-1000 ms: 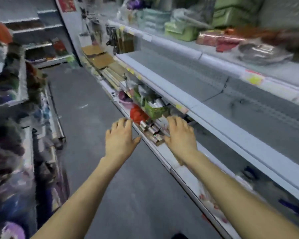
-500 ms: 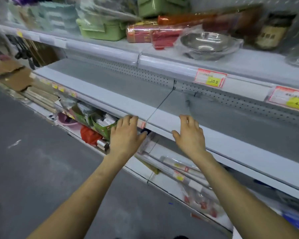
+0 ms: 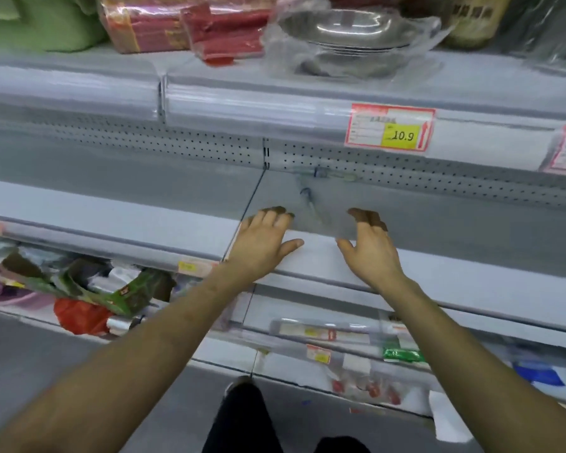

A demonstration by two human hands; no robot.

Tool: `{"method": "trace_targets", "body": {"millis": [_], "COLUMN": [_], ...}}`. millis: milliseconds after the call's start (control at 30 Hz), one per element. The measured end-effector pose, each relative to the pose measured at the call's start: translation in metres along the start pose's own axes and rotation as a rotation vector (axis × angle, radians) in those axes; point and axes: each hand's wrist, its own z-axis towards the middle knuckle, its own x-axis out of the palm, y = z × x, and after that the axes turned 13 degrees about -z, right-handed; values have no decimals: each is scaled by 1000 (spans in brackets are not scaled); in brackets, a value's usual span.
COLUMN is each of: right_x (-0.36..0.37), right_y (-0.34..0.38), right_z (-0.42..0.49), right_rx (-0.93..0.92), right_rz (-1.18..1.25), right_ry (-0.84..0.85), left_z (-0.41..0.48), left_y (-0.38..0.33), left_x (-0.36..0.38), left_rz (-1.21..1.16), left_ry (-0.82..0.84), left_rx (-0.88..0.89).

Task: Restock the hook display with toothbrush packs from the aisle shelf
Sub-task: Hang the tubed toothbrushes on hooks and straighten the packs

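Currently, left hand (image 3: 262, 245) and right hand (image 3: 371, 253) are spread over the smooth grey metal shelf (image 3: 138, 199), near a wire hook (image 3: 307, 195) on the perforated back panel (image 3: 177, 148). Price label (image 3: 389, 130) reads "10.9". Toothbrush packs cannot be distinguished.

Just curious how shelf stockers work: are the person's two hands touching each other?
Apart. The head view shows a strip of shelf edge between the left hand and the right hand.

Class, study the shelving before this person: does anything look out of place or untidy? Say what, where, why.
What look like loose metal hooks lie flat on the middle shelf, not seated in the pegboard behind. On the lower shelf at left, the green packs are tipped and jumbled.
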Motion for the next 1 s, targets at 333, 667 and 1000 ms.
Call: {"method": "trace_targets", "body": {"millis": [333, 667, 1000], "right_x": [44, 50, 74], "right_y": [-17, -5, 5], "right_z": [66, 114, 188], "right_rx": [66, 57, -56], "right_rz": [60, 20, -171], "right_ry": [-145, -102, -109], "left_z": [134, 138, 119], "left_y": [63, 89, 120], "left_x": [45, 23, 7], "left_rz": [21, 24, -91], "left_ry": [131, 90, 78], "left_rx": [306, 478, 253]}}
